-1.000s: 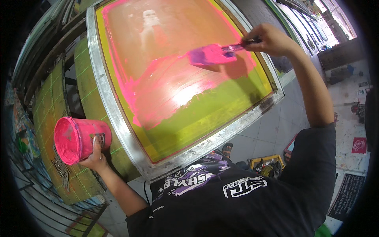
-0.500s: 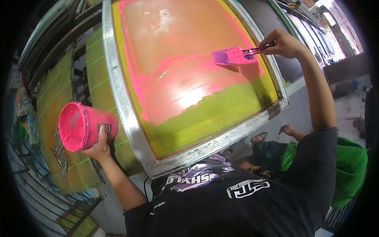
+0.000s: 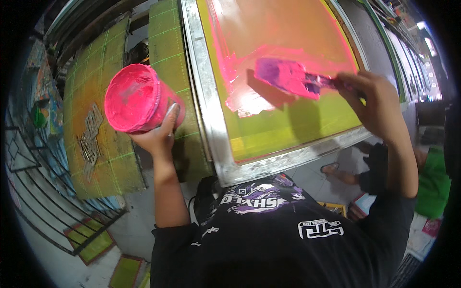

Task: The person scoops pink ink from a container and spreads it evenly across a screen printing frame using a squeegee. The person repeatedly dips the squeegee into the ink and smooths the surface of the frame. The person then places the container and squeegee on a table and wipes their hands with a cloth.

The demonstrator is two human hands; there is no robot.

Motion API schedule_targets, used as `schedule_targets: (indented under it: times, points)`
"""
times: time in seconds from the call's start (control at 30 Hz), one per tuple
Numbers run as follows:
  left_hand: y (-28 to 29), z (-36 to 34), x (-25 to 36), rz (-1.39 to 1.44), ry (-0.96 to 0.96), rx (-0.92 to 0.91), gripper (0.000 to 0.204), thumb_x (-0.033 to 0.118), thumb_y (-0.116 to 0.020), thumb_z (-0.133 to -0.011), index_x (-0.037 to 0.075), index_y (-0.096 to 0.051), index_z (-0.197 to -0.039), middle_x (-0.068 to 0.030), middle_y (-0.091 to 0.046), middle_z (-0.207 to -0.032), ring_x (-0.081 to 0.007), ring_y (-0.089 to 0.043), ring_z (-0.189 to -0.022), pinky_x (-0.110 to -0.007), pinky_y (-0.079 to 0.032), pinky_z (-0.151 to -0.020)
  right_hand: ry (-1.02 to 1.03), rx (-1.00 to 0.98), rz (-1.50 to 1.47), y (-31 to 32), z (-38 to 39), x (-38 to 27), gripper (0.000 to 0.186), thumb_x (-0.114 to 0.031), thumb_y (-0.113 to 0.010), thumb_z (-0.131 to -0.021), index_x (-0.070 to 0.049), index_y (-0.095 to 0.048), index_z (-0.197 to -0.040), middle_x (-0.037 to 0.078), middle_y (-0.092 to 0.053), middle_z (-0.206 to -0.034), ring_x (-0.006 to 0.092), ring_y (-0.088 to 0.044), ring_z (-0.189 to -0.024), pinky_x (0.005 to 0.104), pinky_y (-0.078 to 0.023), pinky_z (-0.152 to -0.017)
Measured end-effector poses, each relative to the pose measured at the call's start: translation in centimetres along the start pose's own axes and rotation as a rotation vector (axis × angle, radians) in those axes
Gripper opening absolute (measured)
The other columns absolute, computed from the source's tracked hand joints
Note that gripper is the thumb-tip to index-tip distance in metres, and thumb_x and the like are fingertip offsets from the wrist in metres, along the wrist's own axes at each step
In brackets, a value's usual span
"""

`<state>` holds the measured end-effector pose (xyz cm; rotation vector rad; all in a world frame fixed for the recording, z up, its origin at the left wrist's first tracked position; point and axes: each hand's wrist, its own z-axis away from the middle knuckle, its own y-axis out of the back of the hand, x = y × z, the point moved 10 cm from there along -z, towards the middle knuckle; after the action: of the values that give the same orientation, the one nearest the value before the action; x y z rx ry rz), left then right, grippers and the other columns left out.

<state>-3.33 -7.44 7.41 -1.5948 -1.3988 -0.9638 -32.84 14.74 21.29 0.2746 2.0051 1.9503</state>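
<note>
A large printing screen in a metal frame (image 3: pixel 203 96) lies before me, its yellow-green mesh (image 3: pixel 269 134) coated over the upper part with pink paste (image 3: pixel 278 24). My right hand (image 3: pixel 372 103) grips the dark handle of a flat scraper (image 3: pixel 281 77), whose wide blade is smeared pink and purple and hangs over the mesh, casting a shadow. On the left, my left hand (image 3: pixel 158 134) holds a pink bucket (image 3: pixel 120 98) from the side and below, tilted with its mouth toward me and thick pink paste inside, above green grid-marked boards (image 3: pixel 163 48).
Behind the bucket, a second board (image 3: pixel 81 120) carries metal pieces (image 3: pixel 91 139). Black metal railings (image 3: pixel 57 211) and leaning yellow screens (image 3: pixel 86 240) are at the lower left. A person in green (image 3: pixel 432 177) is beside me at right, partly hidden by my arm.
My view has swung toward the boards on the left. The scraper has come down toward the lower part of the coated area. A person in green has appeared at the right.
</note>
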Motion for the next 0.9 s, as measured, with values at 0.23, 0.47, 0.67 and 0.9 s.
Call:
schedule_targets:
  times: [0.23,0.47,0.67,0.9]
  points:
    - [-1.2,0.4,0.1,0.058,0.001,-0.169,0.086,-0.002,-0.077,-0.064,-0.001,-0.023,-0.131,-0.0164,-0.046,-0.122,-0.0249,-0.052,-0.109,-0.037,-0.043,-0.095,-0.23,-0.057,0.186,-1.2,5.4,-9.0,0.015,-0.015,-0.062,-0.078,-0.012,-0.066,-0.093,0.011,-0.054,-0.063,0.0314,-0.056,-0.058,0.0419,-0.04,-0.052]
    - [-1.9,0.2,1.9,0.068,-0.217,-0.261,0.091,0.008,-0.078,-0.068,-0.002,-0.017,-0.134,-0.0176,-0.038,-0.13,-0.0269,-0.043,-0.119,-0.04,-0.034,-0.102,-0.311,-0.165,0.237,-2.6,3.6,-13.7,0.013,-0.012,-0.054,-0.076,-0.003,-0.063,-0.078,0.016,-0.06,-0.068,0.0322,-0.061,-0.064,0.0417,-0.048,-0.059]
    - [-1.7,0.4,1.7,0.078,-0.303,-0.258,0.092,0.01,-0.079,-0.068,-0.002,-0.016,-0.135,-0.0181,-0.033,-0.134,-0.0278,-0.038,-0.123,-0.042,-0.028,-0.105,-0.286,-0.091,0.246,-1.9,1.1,-14.9,0.017,-0.014,-0.053,-0.078,-0.001,-0.062,-0.07,0.017,-0.059,-0.066,0.034,-0.06,-0.063,0.0432,-0.047,-0.06]
    - [-1.3,0.6,1.3,0.061,-0.317,-0.238,0.093,0.01,-0.079,-0.069,-0.001,-0.016,-0.136,-0.0182,-0.031,-0.134,-0.0285,-0.037,-0.123,-0.042,-0.028,-0.105,-0.286,-0.15,0.266,-0.7,-3.0,-14.9,0.014,-0.006,-0.052,-0.07,0.001,-0.064,-0.073,0.02,-0.062,-0.076,0.034,-0.062,-0.074,0.0416,-0.05,-0.067]
